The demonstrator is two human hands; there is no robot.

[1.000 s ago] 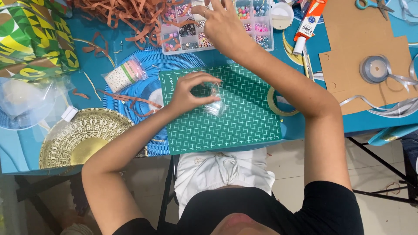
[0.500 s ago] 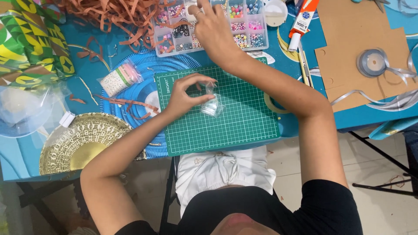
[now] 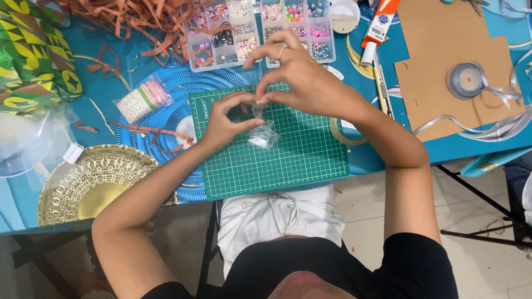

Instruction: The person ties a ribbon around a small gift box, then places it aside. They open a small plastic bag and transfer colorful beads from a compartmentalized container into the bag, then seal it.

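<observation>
**Both hands on a small clear bag over the cutting mat**

The left hand (image 3: 224, 119) and the right hand (image 3: 302, 77) meet above the green cutting mat (image 3: 299, 160), fingertips pinched together on the top edge of a small clear plastic bag (image 3: 261, 134). The bag hangs just below the fingertips, at the mat's upper centre; its contents cannot be made out. Both grips are narrow pinches, thumbs against forefingers, the remaining fingers curled loosely.

At 12 o'clock from the bag, two clear compartment boxes of beads (image 3: 260, 27) lie side by side. At 1 o'clock lies a glue tube (image 3: 378, 25). At 2 o'clock a spool of silver ribbon (image 3: 465, 80) rests on brown cardboard (image 3: 443, 39). At 9 o'clock lies a small packet of beads (image 3: 143, 99) on a blue pleated disc (image 3: 172, 119). At 8 o'clock sits a gold patterned plate (image 3: 94, 185). Brown paper strips (image 3: 127, 16) are heaped at 11 o'clock.
</observation>
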